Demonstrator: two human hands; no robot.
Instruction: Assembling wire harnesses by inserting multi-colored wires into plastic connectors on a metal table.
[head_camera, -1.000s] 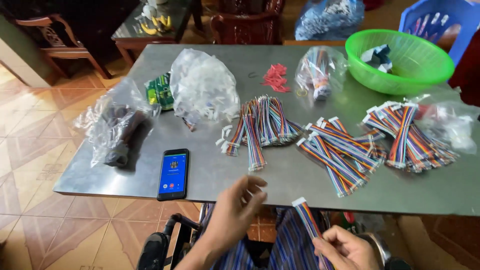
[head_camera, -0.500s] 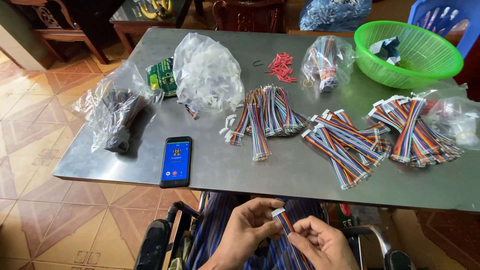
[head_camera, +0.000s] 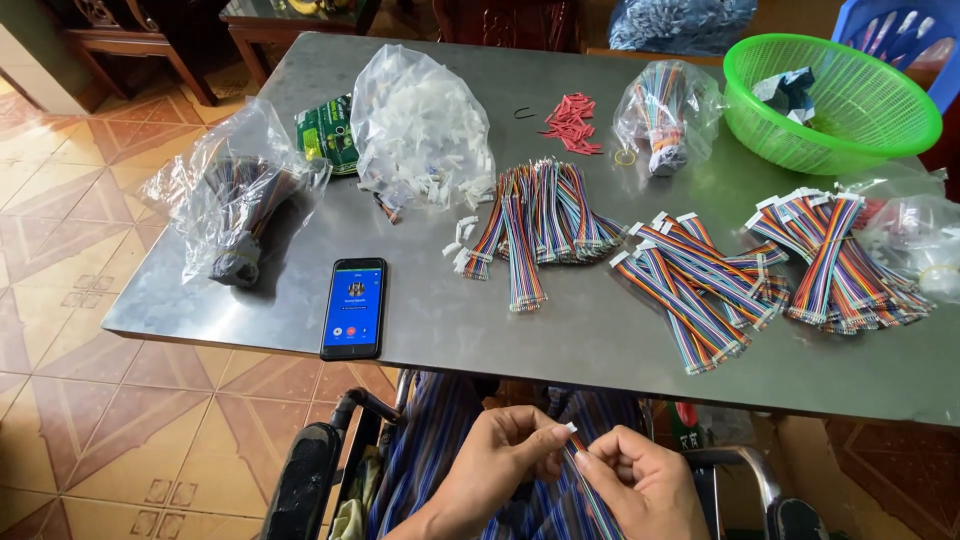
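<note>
Pinching one rainbow ribbon cable (head_camera: 590, 490) between left hand (head_camera: 500, 462) and right hand (head_camera: 645, 482), fingertips closing near its white connector (head_camera: 571, 428), below the steel table (head_camera: 600, 340).

Rainbow-striped ribbon cable (head_camera: 590, 490), green mesh basket (head_camera: 905, 135), grey table (head_camera: 560, 335)

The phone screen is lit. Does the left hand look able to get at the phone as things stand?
Probably yes, once freed: the phone lies at the table's near edge with nothing between, but the left hand now pinches a ribbon cable.
</note>
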